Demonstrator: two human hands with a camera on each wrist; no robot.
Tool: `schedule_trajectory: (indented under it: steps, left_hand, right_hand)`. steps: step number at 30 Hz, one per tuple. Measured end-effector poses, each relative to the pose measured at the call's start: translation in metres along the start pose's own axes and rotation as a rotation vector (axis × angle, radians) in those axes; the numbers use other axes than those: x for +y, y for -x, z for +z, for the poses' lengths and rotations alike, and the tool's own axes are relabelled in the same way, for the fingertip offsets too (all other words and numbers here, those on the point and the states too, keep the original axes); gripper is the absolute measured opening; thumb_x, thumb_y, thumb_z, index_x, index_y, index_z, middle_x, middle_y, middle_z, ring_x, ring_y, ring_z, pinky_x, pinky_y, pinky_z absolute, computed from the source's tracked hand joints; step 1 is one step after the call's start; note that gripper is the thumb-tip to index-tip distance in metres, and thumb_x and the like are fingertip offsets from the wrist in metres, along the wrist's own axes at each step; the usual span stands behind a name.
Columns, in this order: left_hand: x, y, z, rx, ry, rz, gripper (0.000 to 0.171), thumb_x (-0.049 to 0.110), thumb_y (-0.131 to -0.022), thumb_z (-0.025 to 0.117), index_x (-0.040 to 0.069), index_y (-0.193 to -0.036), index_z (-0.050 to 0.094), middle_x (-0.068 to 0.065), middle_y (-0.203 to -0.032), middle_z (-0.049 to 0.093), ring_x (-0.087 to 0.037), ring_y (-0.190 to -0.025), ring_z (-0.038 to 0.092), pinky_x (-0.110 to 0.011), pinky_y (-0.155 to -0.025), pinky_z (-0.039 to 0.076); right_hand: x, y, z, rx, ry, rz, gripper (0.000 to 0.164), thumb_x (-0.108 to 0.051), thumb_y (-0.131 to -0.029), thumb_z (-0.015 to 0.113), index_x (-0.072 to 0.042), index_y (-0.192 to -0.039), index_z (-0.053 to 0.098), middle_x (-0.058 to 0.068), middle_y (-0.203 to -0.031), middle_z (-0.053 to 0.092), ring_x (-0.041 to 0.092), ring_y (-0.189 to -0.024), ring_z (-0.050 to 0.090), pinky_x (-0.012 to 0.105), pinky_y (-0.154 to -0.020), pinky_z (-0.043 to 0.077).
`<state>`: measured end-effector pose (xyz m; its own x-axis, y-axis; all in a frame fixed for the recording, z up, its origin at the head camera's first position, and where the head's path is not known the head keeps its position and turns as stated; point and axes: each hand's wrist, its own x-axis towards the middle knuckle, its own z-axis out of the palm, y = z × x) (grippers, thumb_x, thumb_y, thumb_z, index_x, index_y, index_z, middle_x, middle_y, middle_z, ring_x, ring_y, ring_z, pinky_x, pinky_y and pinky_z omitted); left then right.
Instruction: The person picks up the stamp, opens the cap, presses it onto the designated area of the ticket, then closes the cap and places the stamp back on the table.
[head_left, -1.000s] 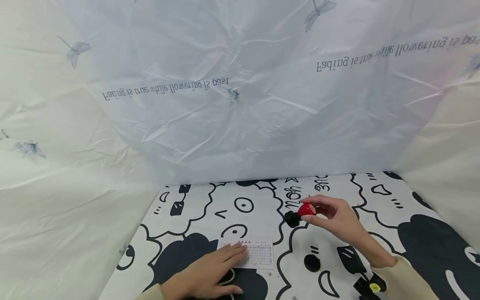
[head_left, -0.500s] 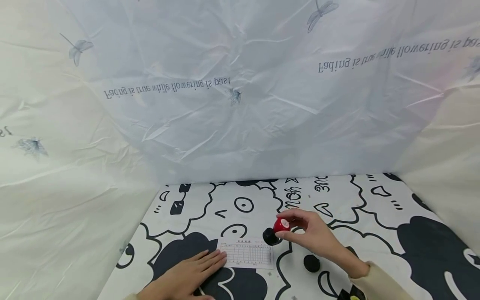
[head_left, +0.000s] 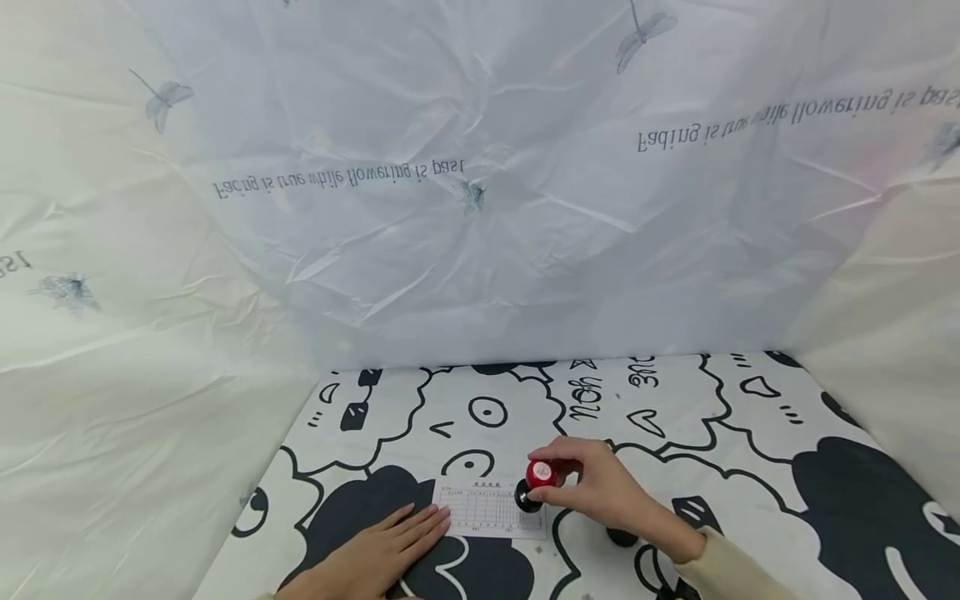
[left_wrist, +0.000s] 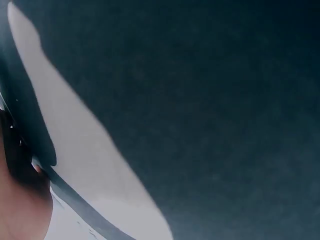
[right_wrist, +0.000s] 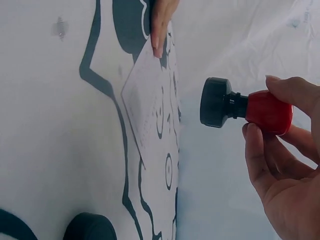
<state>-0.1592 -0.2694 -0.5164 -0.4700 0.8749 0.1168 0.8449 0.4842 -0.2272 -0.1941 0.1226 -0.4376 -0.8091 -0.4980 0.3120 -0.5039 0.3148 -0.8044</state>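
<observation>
My right hand (head_left: pixel 603 492) pinches a stamp by its rounded red handle, thumb on one side and fingers on the other. The stamp (right_wrist: pixel 270 112) has a wide black round base, which hangs over the right part of a printed form in the head view. This form (head_left: pixel 480 512) is a small white sheet with a ruled table. My left hand (head_left: pixel 375 554) lies palm down, its straight fingertips at the form's left edge. Only part of that hand (left_wrist: pixel 22 205) shows in the left wrist view, at the lower left.
A round black piece (right_wrist: pixel 90 227) sits on the cloth, partly hidden by my right forearm in the head view. The cloth (head_left: pixel 510 450) has black-and-white cartoon sheep. A pale plastic sheet (head_left: pixel 480 275) with printed lettering rises behind and at both sides.
My right hand has carried the stamp left and nearer, from beyond the form to over its right part. My left hand has slid left off the form's middle to its edge.
</observation>
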Motion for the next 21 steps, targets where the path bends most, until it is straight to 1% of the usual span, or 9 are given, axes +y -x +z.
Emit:
schedule_trajectory:
  steps: [3, 6, 10, 13, 17, 21]
  left_hand:
    - [0.0, 0.001, 0.002, -0.002, 0.004, 0.007, 0.091, 0.072, -0.101, 0.046, 0.011, -0.167, 0.027, -0.003, -0.172, 0.037, -0.019, -0.154, 0.044, -0.022, -0.129, -0.002]
    - [-0.001, 0.001, 0.004, 0.008, 0.011, 0.011, 0.09, 0.07, -0.102, 0.047, 0.011, -0.167, 0.027, -0.003, -0.172, 0.036, -0.019, -0.154, 0.044, -0.022, -0.129, -0.002]
    - [-0.001, 0.0, 0.005, 0.02, 0.014, 0.012, 0.088, 0.067, -0.103, 0.05, 0.011, -0.167, 0.027, -0.004, -0.172, 0.036, -0.02, -0.154, 0.044, -0.023, -0.13, -0.003]
    - [-0.001, 0.0, 0.004, 0.018, 0.007, 0.01, 0.089, 0.068, -0.102, 0.049, 0.011, -0.167, 0.027, -0.003, -0.172, 0.035, -0.019, -0.154, 0.044, -0.022, -0.13, -0.004]
    - [-0.001, 0.0, 0.003, 0.008, 0.001, 0.004, 0.088, 0.069, -0.103, 0.046, 0.012, -0.167, 0.027, -0.002, -0.173, 0.035, -0.019, -0.155, 0.044, -0.023, -0.129, -0.001]
    - [0.001, 0.0, 0.001, 0.002, -0.007, -0.006, 0.086, 0.069, -0.104, 0.044, 0.013, -0.167, 0.028, -0.002, -0.173, 0.035, -0.018, -0.155, 0.043, -0.024, -0.128, 0.002]
  right_hand:
    - [0.003, 0.0, 0.005, -0.021, 0.0, 0.023, 0.039, -0.032, -0.086, 0.088, -0.015, -0.119, 0.078, -0.004, -0.101, 0.075, 0.001, -0.087, 0.068, 0.028, -0.077, 0.063]
    - [0.005, -0.001, 0.007, -0.038, 0.008, 0.044, 0.04, -0.031, -0.084, 0.09, -0.014, -0.118, 0.079, -0.005, -0.099, 0.075, 0.001, -0.085, 0.067, 0.027, -0.076, 0.062]
    - [0.007, -0.003, 0.011, -0.059, 0.018, 0.068, 0.042, -0.03, -0.081, 0.092, -0.013, -0.117, 0.08, -0.007, -0.094, 0.073, 0.004, -0.081, 0.066, 0.026, -0.073, 0.061]
    - [0.01, -0.005, 0.015, -0.082, 0.022, 0.088, 0.045, -0.03, -0.079, 0.093, -0.011, -0.118, 0.08, -0.008, -0.09, 0.072, 0.007, -0.079, 0.065, 0.023, -0.071, 0.058]
    - [0.015, -0.007, 0.021, -0.101, 0.027, 0.104, 0.047, -0.029, -0.078, 0.094, -0.007, -0.117, 0.08, -0.007, -0.089, 0.071, 0.006, -0.078, 0.063, 0.021, -0.07, 0.057]
    - [0.023, -0.009, 0.026, -0.118, 0.027, 0.12, 0.046, -0.027, -0.078, 0.095, -0.007, -0.116, 0.081, -0.007, -0.09, 0.07, 0.007, -0.078, 0.064, 0.02, -0.069, 0.056]
